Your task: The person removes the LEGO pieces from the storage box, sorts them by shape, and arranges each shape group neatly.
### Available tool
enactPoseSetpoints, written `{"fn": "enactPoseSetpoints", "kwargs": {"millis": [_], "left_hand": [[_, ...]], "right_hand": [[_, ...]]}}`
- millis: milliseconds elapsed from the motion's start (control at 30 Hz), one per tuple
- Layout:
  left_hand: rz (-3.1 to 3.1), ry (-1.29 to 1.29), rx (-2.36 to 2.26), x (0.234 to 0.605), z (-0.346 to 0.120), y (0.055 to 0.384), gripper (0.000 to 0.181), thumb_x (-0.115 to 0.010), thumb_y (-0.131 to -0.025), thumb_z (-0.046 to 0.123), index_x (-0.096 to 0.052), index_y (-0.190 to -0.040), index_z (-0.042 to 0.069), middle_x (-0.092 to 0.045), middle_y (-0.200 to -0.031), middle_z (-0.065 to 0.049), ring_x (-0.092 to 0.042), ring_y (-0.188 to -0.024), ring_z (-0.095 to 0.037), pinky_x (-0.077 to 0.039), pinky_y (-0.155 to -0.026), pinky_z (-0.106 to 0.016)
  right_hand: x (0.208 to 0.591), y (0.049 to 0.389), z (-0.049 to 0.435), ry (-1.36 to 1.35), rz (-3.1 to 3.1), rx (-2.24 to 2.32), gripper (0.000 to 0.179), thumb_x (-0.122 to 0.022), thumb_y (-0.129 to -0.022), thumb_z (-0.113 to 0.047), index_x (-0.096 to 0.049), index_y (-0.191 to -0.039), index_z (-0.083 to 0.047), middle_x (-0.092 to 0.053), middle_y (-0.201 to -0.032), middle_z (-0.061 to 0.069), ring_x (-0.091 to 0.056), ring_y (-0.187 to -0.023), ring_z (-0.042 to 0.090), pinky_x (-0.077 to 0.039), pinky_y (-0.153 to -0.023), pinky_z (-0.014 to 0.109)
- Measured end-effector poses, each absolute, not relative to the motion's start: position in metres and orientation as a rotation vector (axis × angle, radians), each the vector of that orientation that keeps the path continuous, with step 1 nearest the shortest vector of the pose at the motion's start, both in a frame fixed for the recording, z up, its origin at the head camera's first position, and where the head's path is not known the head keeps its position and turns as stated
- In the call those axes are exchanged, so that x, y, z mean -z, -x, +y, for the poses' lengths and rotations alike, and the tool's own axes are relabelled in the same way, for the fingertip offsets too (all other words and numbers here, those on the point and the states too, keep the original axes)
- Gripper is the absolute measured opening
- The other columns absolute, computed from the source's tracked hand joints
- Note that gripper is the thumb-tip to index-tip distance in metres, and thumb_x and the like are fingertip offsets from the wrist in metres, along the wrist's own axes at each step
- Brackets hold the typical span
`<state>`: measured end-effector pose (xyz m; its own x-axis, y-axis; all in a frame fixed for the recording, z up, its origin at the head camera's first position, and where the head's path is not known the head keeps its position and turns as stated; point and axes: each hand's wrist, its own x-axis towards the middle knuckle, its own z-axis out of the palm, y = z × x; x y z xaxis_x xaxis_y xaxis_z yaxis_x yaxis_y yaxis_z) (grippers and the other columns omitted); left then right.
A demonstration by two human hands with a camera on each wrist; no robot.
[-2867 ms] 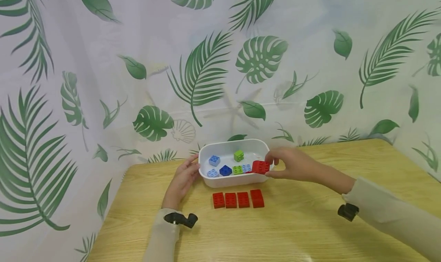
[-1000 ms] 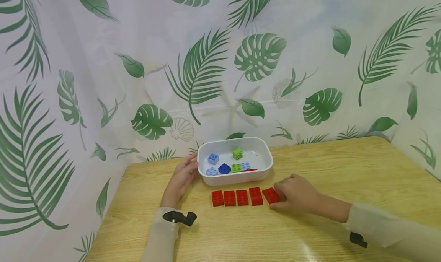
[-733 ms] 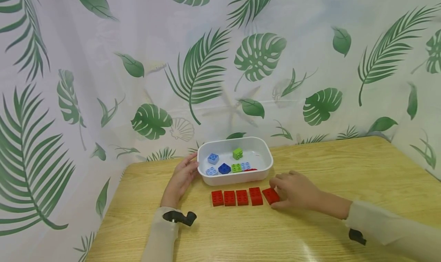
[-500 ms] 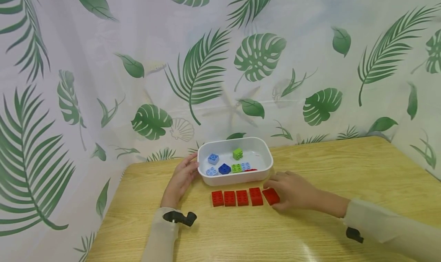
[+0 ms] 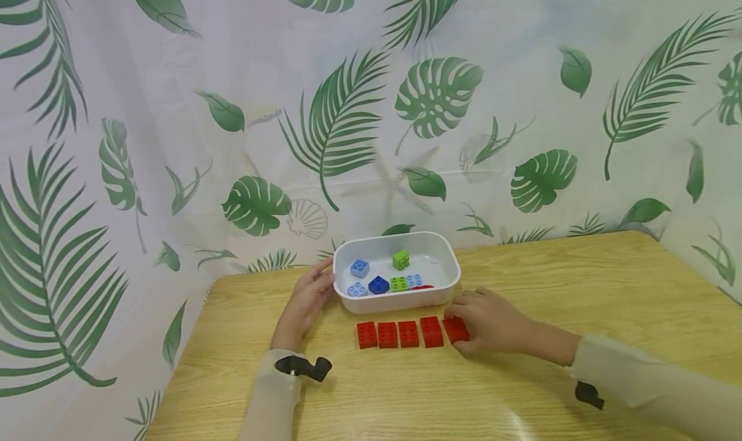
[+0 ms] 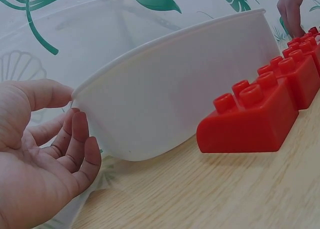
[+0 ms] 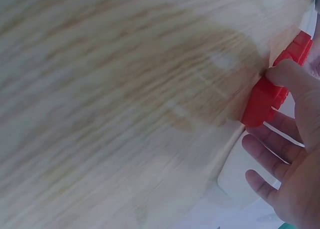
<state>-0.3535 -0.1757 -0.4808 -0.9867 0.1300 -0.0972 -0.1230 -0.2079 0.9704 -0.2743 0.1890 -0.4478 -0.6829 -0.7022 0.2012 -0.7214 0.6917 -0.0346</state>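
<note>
My right hand point(image 5: 493, 322) pinches a red toy building brick point(image 5: 456, 329) between thumb and fingers at the right end of a row of red bricks point(image 5: 408, 333). The held brick sits on the table, slightly skewed; its right side is hidden by the fingers. In the right wrist view, the thumb lies on one side of the red brick point(image 7: 261, 103), fingers on the other. My left hand point(image 5: 307, 302) rests its fingertips against the left end of a white plastic bin point(image 5: 400, 304). The left wrist view shows those fingers loosely bent beside the bin wall point(image 6: 165, 89).
Inside the bin lie light blue bricks point(image 5: 360, 268), a dark blue brick point(image 5: 379, 285), green bricks point(image 5: 401, 259) and a red piece point(image 5: 423, 287), partly hidden by the front wall. The wooden table point(image 5: 394, 396) meets a leaf-patterned curtain point(image 5: 371, 215) behind the bin.
My right hand has brought the red brick from the bin's right end down to the row. Over the last second its fingers shifted around the brick, which turned slightly straighter. The left hand stayed put.
</note>
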Motion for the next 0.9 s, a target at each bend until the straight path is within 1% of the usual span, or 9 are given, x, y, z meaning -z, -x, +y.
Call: {"fn": "enactPoseSetpoints", "kwargs": {"millis": [100, 200, 300, 433, 567, 733, 900], "left_hand": [[1.855, -0.018, -2.333, 0.4812, -0.1759, 0.3534, 0.051, -0.055, -0.102, 0.005, -0.045, -0.152, 0.007, -0.059, -0.122, -0.005, -0.063, -0.103, -0.011, -0.052, -0.089, -0.025], [1.848, -0.025, -2.337, 0.4815, -0.1761, 0.3533, 0.051, -0.055, -0.102, 0.005, -0.045, -0.151, 0.008, -0.059, -0.121, -0.004, -0.062, -0.103, -0.011, -0.052, -0.089, -0.024], [1.860, -0.032, -2.327, 0.4819, -0.1761, 0.3534, 0.051, -0.055, -0.102, 0.006, -0.045, -0.152, 0.008, -0.059, -0.125, -0.005, -0.062, -0.105, -0.012, -0.052, -0.090, -0.024], [1.869, -0.041, -2.320, 0.4828, -0.1763, 0.3541, 0.051, -0.055, -0.102, 0.007, -0.044, -0.153, 0.008, -0.058, -0.131, -0.009, -0.062, -0.107, -0.013, -0.052, -0.091, -0.025], [1.868, -0.045, -2.321, 0.4837, -0.1762, 0.3547, 0.051, -0.055, -0.102, 0.006, -0.044, -0.152, 0.008, -0.056, -0.134, -0.013, -0.061, -0.108, -0.014, -0.052, -0.091, -0.026], [1.872, -0.048, -2.319, 0.4829, -0.1753, 0.3541, 0.051, -0.055, -0.102, 0.006, -0.044, -0.152, 0.008, -0.054, -0.135, -0.014, -0.061, -0.110, -0.015, -0.051, -0.093, -0.027], [1.869, -0.032, -2.317, 0.4818, -0.1756, 0.3539, 0.052, -0.056, -0.102, 0.006, -0.045, -0.152, 0.009, -0.054, -0.135, -0.013, -0.060, -0.111, -0.015, -0.051, -0.093, -0.026]], "right_hand": [[0.4474, 0.2751, 0.1880, -1.140, -2.740, -0.166, 0.034, -0.083, -0.076, -0.034, -0.072, -0.101, -0.014, -0.069, -0.094, -0.005, -0.057, -0.085, 0.010, -0.050, -0.083, 0.042], [0.4471, 0.2760, 0.1873, -1.125, -2.755, -0.163, 0.033, -0.083, -0.075, -0.034, -0.072, -0.100, -0.015, -0.069, -0.093, -0.006, -0.056, -0.084, 0.009, -0.049, -0.081, 0.040], [0.4467, 0.2769, 0.1868, -1.116, -2.772, -0.161, 0.033, -0.083, -0.075, -0.034, -0.072, -0.100, -0.016, -0.068, -0.092, -0.007, -0.055, -0.083, 0.009, -0.048, -0.081, 0.040], [0.4467, 0.2779, 0.1867, -1.107, -2.792, -0.175, 0.033, -0.084, -0.075, -0.034, -0.072, -0.100, -0.016, -0.068, -0.093, -0.007, -0.055, -0.085, 0.010, -0.050, -0.084, 0.044], [0.4471, 0.2784, 0.1866, -1.098, -2.807, -0.185, 0.033, -0.084, -0.074, -0.034, -0.071, -0.100, -0.016, -0.069, -0.096, -0.006, -0.057, -0.087, 0.011, -0.050, -0.086, 0.047], [0.4474, 0.2787, 0.1864, -1.097, -2.807, -0.177, 0.034, -0.084, -0.074, -0.034, -0.071, -0.099, -0.016, -0.070, -0.097, -0.006, -0.057, -0.088, 0.011, -0.049, -0.084, 0.044], [0.4468, 0.2788, 0.1860, -1.113, -2.787, -0.169, 0.034, -0.084, -0.073, -0.035, -0.071, -0.099, -0.016, -0.070, -0.096, -0.006, -0.056, -0.086, 0.010, -0.048, -0.082, 0.040]]}}
